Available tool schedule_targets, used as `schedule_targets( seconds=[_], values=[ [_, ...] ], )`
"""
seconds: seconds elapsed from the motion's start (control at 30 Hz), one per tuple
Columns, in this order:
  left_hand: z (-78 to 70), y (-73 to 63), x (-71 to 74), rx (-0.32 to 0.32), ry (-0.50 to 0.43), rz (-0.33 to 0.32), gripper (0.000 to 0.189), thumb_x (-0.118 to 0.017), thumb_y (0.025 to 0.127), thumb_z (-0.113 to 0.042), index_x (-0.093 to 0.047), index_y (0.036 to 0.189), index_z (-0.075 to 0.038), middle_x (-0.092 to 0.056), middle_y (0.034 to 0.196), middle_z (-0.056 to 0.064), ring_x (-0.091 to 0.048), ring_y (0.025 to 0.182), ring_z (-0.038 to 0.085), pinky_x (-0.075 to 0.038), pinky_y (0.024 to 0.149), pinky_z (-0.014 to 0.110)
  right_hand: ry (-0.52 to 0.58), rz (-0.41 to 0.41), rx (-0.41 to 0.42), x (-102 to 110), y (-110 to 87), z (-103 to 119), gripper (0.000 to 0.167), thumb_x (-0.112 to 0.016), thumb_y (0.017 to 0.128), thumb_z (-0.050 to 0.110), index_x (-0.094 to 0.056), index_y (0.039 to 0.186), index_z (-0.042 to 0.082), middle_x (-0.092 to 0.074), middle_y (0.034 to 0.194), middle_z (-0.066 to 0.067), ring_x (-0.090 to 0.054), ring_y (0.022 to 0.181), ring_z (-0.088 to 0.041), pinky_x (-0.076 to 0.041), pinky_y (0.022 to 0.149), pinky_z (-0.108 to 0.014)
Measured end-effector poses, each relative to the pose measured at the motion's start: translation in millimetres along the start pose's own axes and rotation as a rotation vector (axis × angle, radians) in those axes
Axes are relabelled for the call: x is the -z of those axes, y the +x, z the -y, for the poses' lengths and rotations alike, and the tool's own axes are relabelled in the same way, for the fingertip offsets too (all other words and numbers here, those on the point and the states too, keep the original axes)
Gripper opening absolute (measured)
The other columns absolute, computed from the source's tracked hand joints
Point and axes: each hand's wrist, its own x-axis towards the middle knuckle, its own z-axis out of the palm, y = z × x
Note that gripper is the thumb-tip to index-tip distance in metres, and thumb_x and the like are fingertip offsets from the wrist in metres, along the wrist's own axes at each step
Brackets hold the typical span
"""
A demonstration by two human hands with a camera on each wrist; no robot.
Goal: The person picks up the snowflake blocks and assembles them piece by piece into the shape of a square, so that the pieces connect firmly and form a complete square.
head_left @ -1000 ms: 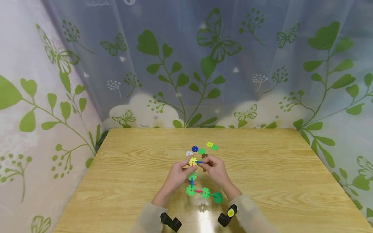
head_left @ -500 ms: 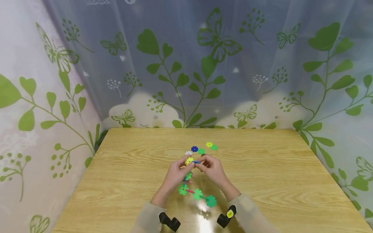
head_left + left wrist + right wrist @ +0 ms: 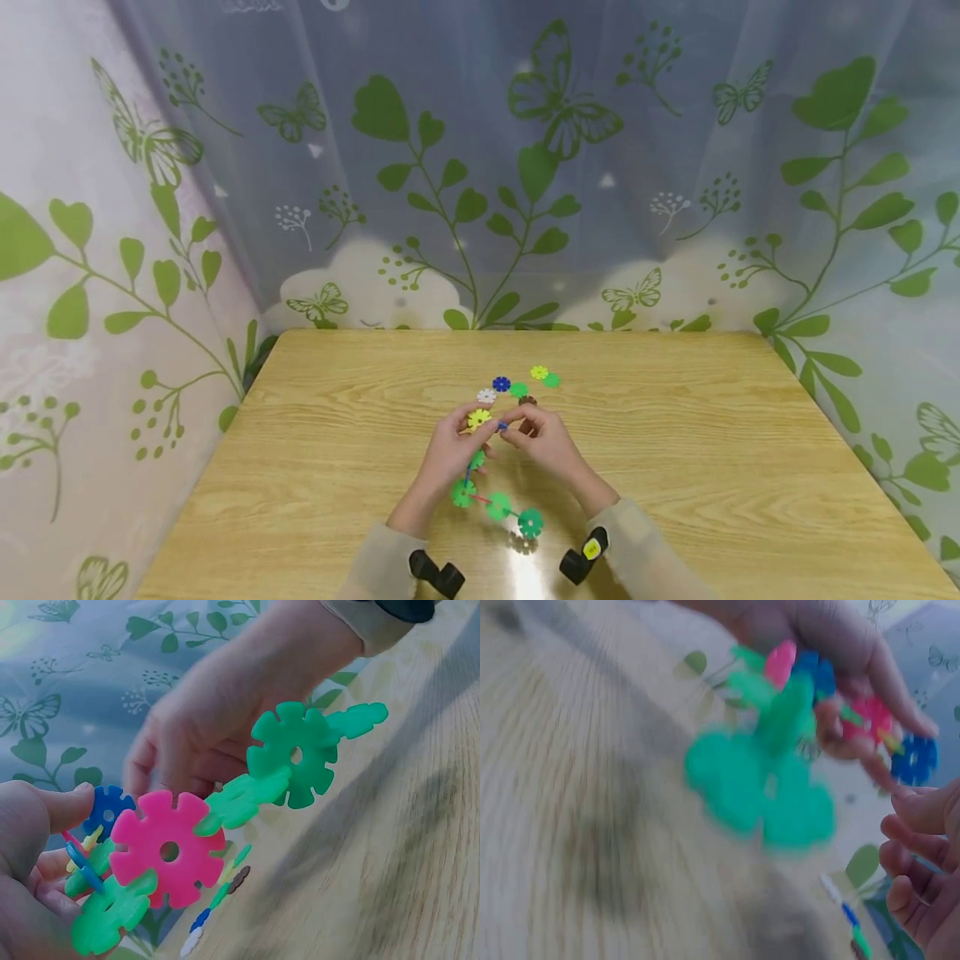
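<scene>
- Head view: left hand (image 3: 450, 454) pinching the chain of notched discs (image 3: 501, 510) near its yellow disc (image 3: 479, 418), its tail dangling over the table (image 3: 337, 433).
- And right fingertips crowd the blue disc (image 3: 105, 802); whether the right hand (image 3: 551, 442) pinches it or merely touches, I can't tell.
- The danger? Pushing off a slot's line could twist the blue disc loose or pop a joint, and that swinging tail could drag the grip askew.
- Left wrist view gives the pink disc (image 3: 150, 836) full-face, hole included; the head catches only its edge, but shows the loose discs' (image 3: 518, 390) faces.
</scene>
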Motion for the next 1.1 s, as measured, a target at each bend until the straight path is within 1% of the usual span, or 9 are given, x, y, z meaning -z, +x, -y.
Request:
schedule_targets(
  seconds=[0.13,0.2,0.33,0.53,0.7,0.8,0.9,1.0,1.1],
  values=[
    [15.3,6.6,3.0,0.001,0.011,-0.025,0.042,-0.065,0.088,-0.032,-0.055,0.125,-0.014,-0.064,0.104,0.010,-0.064,0.069,0.032,-0.054,0.055,0.054,-0.046,-0.031,-0.034,2.4,8.5,-35.6,0.013,-0.068,0.084,0.004,-0.066,0.097,0.003,-0.065,0.090,-0.012,-0.052,0.064,-0.017,-0.043,0.048,-0.021],
    [16.0,6.3,4.1,0.003,0.014,-0.029,0.041,-0.065,0.088,-0.032,-0.055,0.125,-0.015,-0.065,0.103,0.009,-0.064,0.070,0.033,-0.054,0.056,0.055,-0.031,-0.061,-0.048,3.9,11.8,-48.3,0.018,-0.068,0.084,0.005,-0.065,0.101,0.001,-0.065,0.093,-0.010,-0.054,0.065,-0.016,-0.046,0.050,-0.022],
    [16.2,6.1,5.3,-0.011,0.016,-0.031,0.042,-0.064,0.088,-0.033,-0.054,0.125,-0.013,-0.065,0.103,0.010,-0.064,0.070,0.034,-0.054,0.055,0.054,-0.004,-0.121,-0.074,8.1,18.7,-56.7,0.026,-0.066,0.084,0.002,-0.060,0.109,-0.004,-0.065,0.095,-0.014,-0.057,0.069,-0.022,-0.048,0.049,-0.024],
    [17.6,6.7,6.6,-0.021,0.003,-0.030,0.043,-0.064,0.089,-0.029,-0.054,0.126,-0.011,-0.064,0.106,0.015,-0.064,0.067,0.028,-0.053,0.056,0.056,-0.123,-0.204,-0.162,13.2,29.9,-59.1,0.024,-0.066,0.085,0.004,-0.061,0.108,-0.002,-0.064,0.092,-0.010,-0.057,0.077,-0.020,-0.049,0.060,-0.025],
    [15.4,5.2,7.8,-0.014,-0.013,-0.015,0.041,-0.062,0.091,-0.023,-0.052,0.127,-0.008,-0.062,0.108,0.020,-0.064,0.066,0.024,-0.053,0.057,0.057,-0.227,-0.211,-0.211,13.4,40.7,-63.4,0.031,-0.067,0.085,0.008,-0.058,0.113,-0.003,-0.060,0.092,-0.011,-0.057,0.074,-0.021,-0.051,0.056,-0.029],
    [6.9,1.0,7.5,-0.015,-0.023,-0.005,0.039,-0.061,0.092,-0.018,-0.051,0.127,-0.005,-0.060,0.109,0.024,-0.064,0.068,0.028,-0.054,0.056,0.056,-0.326,-0.196,-0.229,11.9,47.5,-67.5,0.038,-0.070,0.084,0.011,-0.056,0.115,-0.005,-0.058,0.092,-0.013,-0.056,0.078,-0.023,-0.050,0.060,-0.033],
    [-3.5,-4.4,6.5,-0.019,-0.017,-0.003,0.037,-0.059,0.092,-0.014,-0.051,0.126,-0.002,-0.059,0.108,0.026,-0.063,0.071,0.036,-0.055,0.055,0.051,-0.425,-0.178,-0.252,10.0,52.7,-70.1,0.044,-0.072,0.082,0.017,-0.056,0.115,-0.007,-0.057,0.099,-0.017,-0.056,0.086,-0.027,-0.051,0.069,-0.038],
    [-8.1,-7.0,5.7,-0.015,-0.015,-0.010,0.036,-0.059,0.092,-0.014,-0.052,0.125,-0.002,-0.062,0.104,0.021,-0.063,0.073,0.038,-0.055,0.056,0.052,-0.498,-0.157,-0.285,8.2,55.5,-69.0,0.044,-0.073,0.081,0.022,-0.059,0.111,-0.006,-0.053,0.106,-0.021,-0.056,0.089,-0.029,-0.051,0.072,-0.042],
    [-1.8,-4.2,6.4,-0.007,-0.031,-0.016,0.037,-0.060,0.092,-0.015,-0.052,0.125,-0.003,-0.063,0.099,0.014,-0.064,0.072,0.035,-0.054,0.059,0.057,-0.565,-0.136,-0.312,7.6,57.4,-67.4,0.036,-0.072,0.082,0.023,-0.062,0.106,-0.002,-0.049,0.108,-0.021,-0.054,0.085,-0.027,-0.051,0.067,-0.040]
  ],
)
